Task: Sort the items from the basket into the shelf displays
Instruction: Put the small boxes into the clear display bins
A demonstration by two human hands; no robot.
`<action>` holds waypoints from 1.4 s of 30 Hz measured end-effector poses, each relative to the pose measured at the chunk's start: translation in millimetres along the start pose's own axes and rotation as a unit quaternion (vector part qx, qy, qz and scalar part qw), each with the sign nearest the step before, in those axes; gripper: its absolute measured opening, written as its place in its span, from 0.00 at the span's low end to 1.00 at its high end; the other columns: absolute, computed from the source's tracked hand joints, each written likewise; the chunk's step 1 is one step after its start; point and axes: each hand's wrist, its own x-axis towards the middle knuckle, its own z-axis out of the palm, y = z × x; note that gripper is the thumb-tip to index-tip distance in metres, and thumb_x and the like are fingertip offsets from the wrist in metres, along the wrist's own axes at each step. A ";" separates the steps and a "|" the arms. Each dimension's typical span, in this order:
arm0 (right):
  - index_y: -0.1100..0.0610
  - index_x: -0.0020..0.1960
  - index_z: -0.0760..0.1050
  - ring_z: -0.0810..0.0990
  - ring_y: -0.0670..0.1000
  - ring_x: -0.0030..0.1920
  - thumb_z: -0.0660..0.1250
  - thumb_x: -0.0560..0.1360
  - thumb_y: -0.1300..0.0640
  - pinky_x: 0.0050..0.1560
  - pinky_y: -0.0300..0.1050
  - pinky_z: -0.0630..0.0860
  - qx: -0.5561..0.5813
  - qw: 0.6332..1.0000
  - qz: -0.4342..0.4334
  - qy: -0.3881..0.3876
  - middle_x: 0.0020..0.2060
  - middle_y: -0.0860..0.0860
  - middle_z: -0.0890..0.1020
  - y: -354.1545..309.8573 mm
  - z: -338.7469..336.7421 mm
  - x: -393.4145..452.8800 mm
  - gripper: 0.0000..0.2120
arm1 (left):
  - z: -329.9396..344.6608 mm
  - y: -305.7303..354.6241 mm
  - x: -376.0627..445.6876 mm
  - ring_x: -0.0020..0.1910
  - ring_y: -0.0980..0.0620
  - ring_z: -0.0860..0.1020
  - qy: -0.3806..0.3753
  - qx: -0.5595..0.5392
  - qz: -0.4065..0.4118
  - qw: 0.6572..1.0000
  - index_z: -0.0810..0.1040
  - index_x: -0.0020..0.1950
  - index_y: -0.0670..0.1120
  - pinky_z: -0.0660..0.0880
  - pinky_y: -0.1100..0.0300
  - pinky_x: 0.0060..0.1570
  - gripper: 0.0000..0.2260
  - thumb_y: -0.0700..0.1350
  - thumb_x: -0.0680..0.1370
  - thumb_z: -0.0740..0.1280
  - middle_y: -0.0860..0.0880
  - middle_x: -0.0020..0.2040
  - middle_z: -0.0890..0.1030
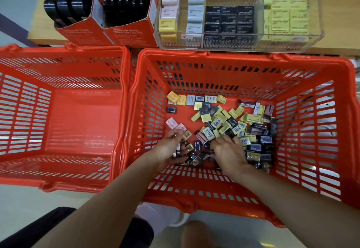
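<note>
A red basket (241, 60) on the right holds several small wrapped erasers (220, 121), yellow, black, pink and grey, scattered on its floor. Both my hands are down inside it at the near side. My left hand (169, 148) grips a few small erasers, with black ones under its curled fingers. My right hand (228, 150) lies palm down on the pile, its fingers spread over black and yellow erasers. Above the basket a clear acrylic display (259, 13) on the wooden shelf holds sorted rows of pink, yellow, grey and black erasers.
An empty red basket (64, 52) stands to the left, touching the full one. Two red cardboard display boxes (120, 33) with black and blue items sit on the shelf at the upper left. Pale floor lies below, with a dark garment at the bottom left.
</note>
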 end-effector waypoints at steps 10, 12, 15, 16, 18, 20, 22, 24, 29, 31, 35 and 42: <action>0.49 0.45 0.80 0.83 0.38 0.42 0.79 0.68 0.54 0.49 0.37 0.81 0.604 0.793 0.064 0.048 0.42 0.42 0.84 -33.8 -50.0 14.1 0.09 | 20.0 12.3 4.2 0.42 0.55 0.84 0.005 -0.097 0.058 0.994 0.78 0.56 0.47 0.80 0.59 0.39 0.14 0.56 0.78 0.67 0.50 0.44 0.85; 0.51 0.53 0.81 0.80 0.35 0.49 0.75 0.72 0.51 0.56 0.37 0.78 0.468 0.880 0.054 0.063 0.47 0.41 0.82 -25.1 -43.1 18.7 0.11 | 14.6 17.2 7.2 0.39 0.56 0.82 0.079 -0.127 0.059 0.987 0.77 0.51 0.48 0.79 0.60 0.37 0.10 0.53 0.81 0.64 0.50 0.42 0.81; 0.55 0.68 0.73 0.69 0.53 0.67 0.67 0.78 0.48 0.68 0.50 0.70 0.164 0.986 0.022 0.026 0.66 0.51 0.71 -13.5 -22.7 24.3 0.21 | -2.1 21.4 11.1 0.42 0.53 0.78 0.107 -0.098 0.030 0.989 0.78 0.50 0.51 0.79 0.56 0.39 0.05 0.50 0.82 0.64 0.49 0.44 0.78; 0.55 0.70 0.71 0.66 0.55 0.69 0.66 0.79 0.49 0.68 0.53 0.69 0.098 0.995 0.014 0.014 0.68 0.52 0.68 -15.4 -17.6 26.8 0.22 | -6.3 20.6 11.1 0.41 0.53 0.77 0.102 -0.083 0.026 0.991 0.79 0.50 0.52 0.81 0.55 0.42 0.05 0.49 0.82 0.64 0.49 0.43 0.77; 0.58 0.69 0.70 0.66 0.59 0.68 0.66 0.78 0.54 0.63 0.55 0.73 0.014 1.000 0.021 0.007 0.68 0.55 0.65 -26.9 -12.1 33.2 0.21 | -9.7 18.1 10.4 0.41 0.52 0.77 0.101 -0.069 0.028 0.992 0.79 0.51 0.53 0.81 0.50 0.50 0.05 0.48 0.82 0.64 0.49 0.42 0.77; 0.62 0.68 0.69 0.69 0.61 0.65 0.67 0.75 0.63 0.55 0.54 0.77 -0.014 0.999 0.034 0.011 0.66 0.58 0.66 -38.7 -11.1 37.0 0.22 | -9.3 13.8 9.0 0.40 0.53 0.78 0.096 -0.061 0.032 0.993 0.79 0.50 0.53 0.83 0.51 0.47 0.04 0.48 0.81 0.65 0.49 0.42 0.78; 0.64 0.66 0.70 0.71 0.61 0.62 0.66 0.73 0.69 0.49 0.51 0.79 -0.012 1.000 0.013 0.020 0.66 0.59 0.66 -40.2 -9.7 39.0 0.22 | -9.3 7.0 9.0 0.38 0.53 0.77 0.085 -0.055 0.037 0.994 0.79 0.50 0.51 0.81 0.56 0.39 0.03 0.50 0.81 0.66 0.49 0.41 0.78; 0.62 0.64 0.73 0.71 0.60 0.62 0.67 0.72 0.71 0.52 0.49 0.78 0.021 0.999 -0.027 0.029 0.66 0.58 0.67 -33.0 -8.9 36.7 0.21 | -10.7 0.4 9.8 0.37 0.54 0.77 0.082 -0.024 0.038 0.996 0.78 0.50 0.51 0.80 0.58 0.38 0.04 0.51 0.80 0.67 0.50 0.41 0.77; 0.56 0.62 0.78 0.78 0.47 0.51 0.75 0.72 0.58 0.59 0.40 0.76 0.405 0.902 0.085 0.121 0.54 0.49 0.79 -19.0 -26.7 20.0 0.18 | -3.2 -0.6 6.9 0.35 0.55 0.76 0.062 -0.008 0.007 0.998 0.79 0.51 0.50 0.77 0.61 0.32 0.08 0.53 0.78 0.70 0.51 0.37 0.77; 0.52 0.56 0.76 0.80 0.43 0.45 0.79 0.68 0.57 0.51 0.37 0.78 0.475 0.865 0.074 0.144 0.47 0.44 0.81 -25.9 -35.7 13.0 0.19 | 3.0 4.4 4.6 0.30 0.57 0.77 0.034 -0.050 0.002 0.998 0.80 0.51 0.50 0.77 0.61 0.32 0.10 0.54 0.76 0.72 0.52 0.33 0.77; 0.52 0.55 0.72 0.80 0.40 0.45 0.82 0.63 0.55 0.48 0.34 0.79 0.576 0.807 0.039 0.123 0.46 0.43 0.82 -25.0 -39.0 12.7 0.26 | 2.8 8.1 4.8 0.34 0.55 0.77 0.021 -0.070 0.041 0.997 0.79 0.54 0.47 0.78 0.60 0.34 0.11 0.51 0.76 0.72 0.51 0.36 0.78; 0.51 0.66 0.75 0.68 0.54 0.68 0.70 0.74 0.57 0.67 0.51 0.64 -0.003 0.979 -0.200 0.027 0.69 0.49 0.72 -11.9 11.7 21.9 0.20 | -5.8 9.4 8.1 0.40 0.53 0.77 0.124 -0.135 0.044 0.982 0.77 0.53 0.48 0.79 0.59 0.39 0.06 0.49 0.79 0.68 0.49 0.41 0.78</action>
